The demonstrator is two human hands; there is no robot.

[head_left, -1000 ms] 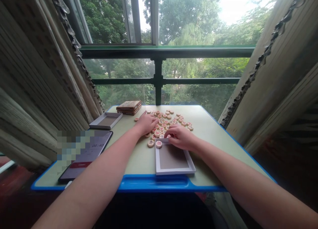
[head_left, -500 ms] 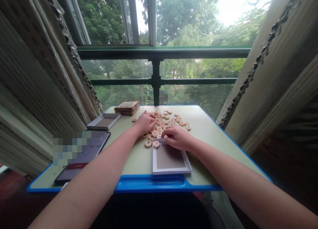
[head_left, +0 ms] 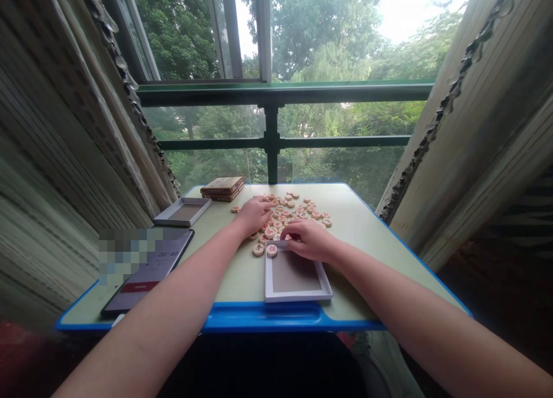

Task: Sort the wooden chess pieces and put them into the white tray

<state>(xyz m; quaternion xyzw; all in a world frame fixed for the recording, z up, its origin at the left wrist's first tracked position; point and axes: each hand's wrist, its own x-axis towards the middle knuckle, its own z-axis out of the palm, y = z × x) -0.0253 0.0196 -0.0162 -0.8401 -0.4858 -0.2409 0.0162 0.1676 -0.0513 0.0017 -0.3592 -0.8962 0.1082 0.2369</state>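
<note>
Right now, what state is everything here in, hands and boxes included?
Round pieces: loose, spread out, many character-side up
Near box: open, lidless
Red-marked piece: face up, at the near box's far left corner
Far box: open
Phone: screen lit, showing 00:40
Left hand: fingers bent, among pieces
Right hand: fingers curled, by near box's far wall
Curtains: parted

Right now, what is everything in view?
shallow rectangular trays: two, white, brown inside, near edge and left side
round wooden pieces: many, pale with red or black characters, centre; one at near tray's corner
flat rectangular stack: one, brown, far left
rectangular touchscreen: one, black and grey, table's left
rectangular table: one, pale green with blue edge, centre
pleated fabric curtains: two, greyish, both sides
barred window: one, green frame, behind table
leafy trees: several, green, outside
left hand: one, over pieces
right hand: one, over near tray's far rim
</note>
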